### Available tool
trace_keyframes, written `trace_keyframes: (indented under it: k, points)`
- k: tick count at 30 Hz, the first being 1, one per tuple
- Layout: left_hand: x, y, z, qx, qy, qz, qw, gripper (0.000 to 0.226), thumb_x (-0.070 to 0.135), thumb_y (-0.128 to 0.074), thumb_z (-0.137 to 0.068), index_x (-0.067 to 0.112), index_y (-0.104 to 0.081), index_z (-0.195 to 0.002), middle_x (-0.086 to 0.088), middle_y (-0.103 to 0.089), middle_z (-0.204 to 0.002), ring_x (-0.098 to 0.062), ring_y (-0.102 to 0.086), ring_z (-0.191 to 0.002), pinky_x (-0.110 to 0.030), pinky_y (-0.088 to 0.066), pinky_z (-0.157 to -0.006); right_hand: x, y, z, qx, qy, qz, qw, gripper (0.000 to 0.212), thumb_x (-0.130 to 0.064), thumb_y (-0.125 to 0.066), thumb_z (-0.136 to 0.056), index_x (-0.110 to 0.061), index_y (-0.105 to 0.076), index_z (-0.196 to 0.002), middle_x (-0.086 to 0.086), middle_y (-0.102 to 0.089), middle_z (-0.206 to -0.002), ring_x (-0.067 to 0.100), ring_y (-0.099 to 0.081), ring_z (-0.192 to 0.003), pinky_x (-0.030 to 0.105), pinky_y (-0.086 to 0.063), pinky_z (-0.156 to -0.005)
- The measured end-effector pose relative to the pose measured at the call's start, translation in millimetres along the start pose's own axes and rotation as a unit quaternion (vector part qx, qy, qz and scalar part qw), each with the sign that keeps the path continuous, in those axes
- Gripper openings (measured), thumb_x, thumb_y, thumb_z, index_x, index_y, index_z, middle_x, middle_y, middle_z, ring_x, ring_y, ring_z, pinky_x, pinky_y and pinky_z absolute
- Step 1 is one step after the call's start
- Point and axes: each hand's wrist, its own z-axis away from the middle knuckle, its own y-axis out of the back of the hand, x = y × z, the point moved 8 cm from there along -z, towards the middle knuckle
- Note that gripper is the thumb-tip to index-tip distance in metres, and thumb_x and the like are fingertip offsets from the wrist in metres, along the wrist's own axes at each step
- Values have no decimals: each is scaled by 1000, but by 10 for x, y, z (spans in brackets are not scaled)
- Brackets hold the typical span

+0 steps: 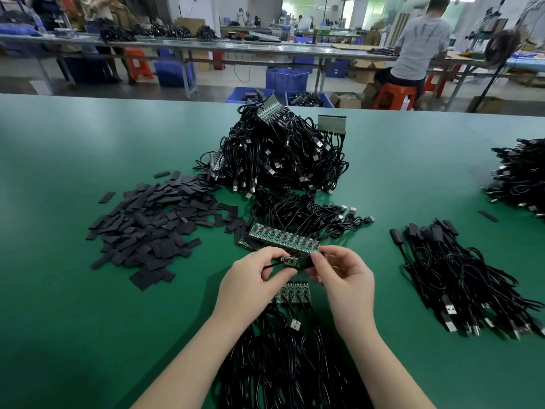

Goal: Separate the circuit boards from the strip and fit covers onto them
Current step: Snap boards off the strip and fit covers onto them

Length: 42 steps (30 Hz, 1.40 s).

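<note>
Factory assembly hall: broad green-matted workbench [88,149] heaped with black USB cable bundles [277,152]; long steel-framed worktables [206,48] beyond its far edge; blue plastic crates [286,79] beneath; red plastic stools [395,95]; seated worker [418,42].

Both hands, left [255,280] and right [343,277], meet with fingers pinched.

Beyond the green table [88,143], blue crates [286,79], red stool [395,95], seated person [418,45].
</note>
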Motion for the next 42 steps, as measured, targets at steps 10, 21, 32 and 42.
trace_keyframes:
  k: [10,21,32,42]
  points:
    - [126,-76,-201,-33,-12,-26,999,39,46,-58,-92,52,-49,-130,23,-60,-90,2,-60,-82,-27,-55,-71,4,47,-41,16,-12,10,1000,7,-6,-74,-86,-11,-70,-90,11,-71,-79,20,-74,-69,21,-56,-62]
    - [-19,-119,-97,25,-17,40,999,35,40,-54,-96,44,-56,-131,28,-58,-117,12,-55,-90,-12,-47,-74,44,75,-84,17,-4,62,998,9,-9,-76,-85,-15,-72,-90,0,-73,-73,10,-70,-64,23,-57,-63]
    - [45,-87,0,25,-57,77,995,33,43,-57,-93,53,-53,-125,29,-60,-114,0,-61,-92,-17,-51,-77,39,-3,-43,-24,0,64,998,17,-9,-77,-84,-26,-74,-87,-1,-73,-75,13,-71,-68,22,-57,-65]
    - [44,-102,-8,25,-61,59,996,25,39,-71,-84,41,-70,-109,23,-63,-94,-10,-55,-71,-19,-48,-63,72,-50,-23,-37,-30,-1,999,18,-5,-75,-85,-22,-75,-86,6,-72,-76,20,-73,-69,24,-57,-64]
